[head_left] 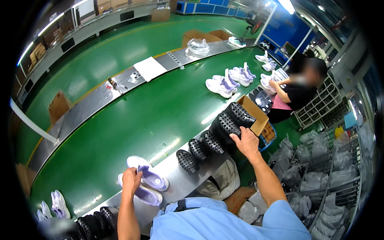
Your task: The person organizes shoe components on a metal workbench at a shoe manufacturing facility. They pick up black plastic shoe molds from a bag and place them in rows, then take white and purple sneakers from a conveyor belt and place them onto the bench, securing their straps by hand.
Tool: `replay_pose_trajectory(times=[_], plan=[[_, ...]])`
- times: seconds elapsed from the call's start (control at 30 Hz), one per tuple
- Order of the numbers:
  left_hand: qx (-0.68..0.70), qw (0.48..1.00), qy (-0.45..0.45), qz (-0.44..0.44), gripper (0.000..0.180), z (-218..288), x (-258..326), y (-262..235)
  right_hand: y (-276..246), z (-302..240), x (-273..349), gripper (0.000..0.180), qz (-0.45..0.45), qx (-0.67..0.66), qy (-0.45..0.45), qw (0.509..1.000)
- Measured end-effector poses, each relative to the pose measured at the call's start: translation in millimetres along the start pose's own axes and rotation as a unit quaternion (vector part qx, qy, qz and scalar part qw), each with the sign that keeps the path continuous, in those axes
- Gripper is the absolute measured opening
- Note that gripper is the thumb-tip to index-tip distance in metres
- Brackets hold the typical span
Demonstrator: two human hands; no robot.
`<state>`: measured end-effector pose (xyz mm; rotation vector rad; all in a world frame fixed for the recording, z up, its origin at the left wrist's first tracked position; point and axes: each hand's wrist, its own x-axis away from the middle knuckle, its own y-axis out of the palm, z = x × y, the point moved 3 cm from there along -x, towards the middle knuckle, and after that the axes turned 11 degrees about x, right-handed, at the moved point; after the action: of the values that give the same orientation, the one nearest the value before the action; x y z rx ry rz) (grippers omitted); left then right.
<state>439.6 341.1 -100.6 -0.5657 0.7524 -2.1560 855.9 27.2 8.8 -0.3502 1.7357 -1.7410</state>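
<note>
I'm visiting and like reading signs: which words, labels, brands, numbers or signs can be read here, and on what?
None can be read clearly.
White-and-lilac sports shoes at the left hand: any marking is too small.
Open brown cardboard box beyond the right hand: no legible print.
Brown cardboard carton below the metal bench: any print is too blurred.
Flat white rectangular sheet: nothing readable.

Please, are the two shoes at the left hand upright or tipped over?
Upright: both shoes have their openings facing up, showing lilac insoles.
</note>
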Motion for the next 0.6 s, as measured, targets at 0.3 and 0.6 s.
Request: replay_pose_trajectory(times=[0.3, 0.6], plan=[[0.051, 0.995, -0.015, -0.079, 0.044, -8, -24, 38, -107, -107, 47, 0.037, -0.121, -0.289, -0.140, 0.939], [0.077, 0.982, 0.038, -0.166, 0.030, -1, -28, 64, 13, -214, 119, 0.059, -0.438, -0.247, -0.143, 0.853]])
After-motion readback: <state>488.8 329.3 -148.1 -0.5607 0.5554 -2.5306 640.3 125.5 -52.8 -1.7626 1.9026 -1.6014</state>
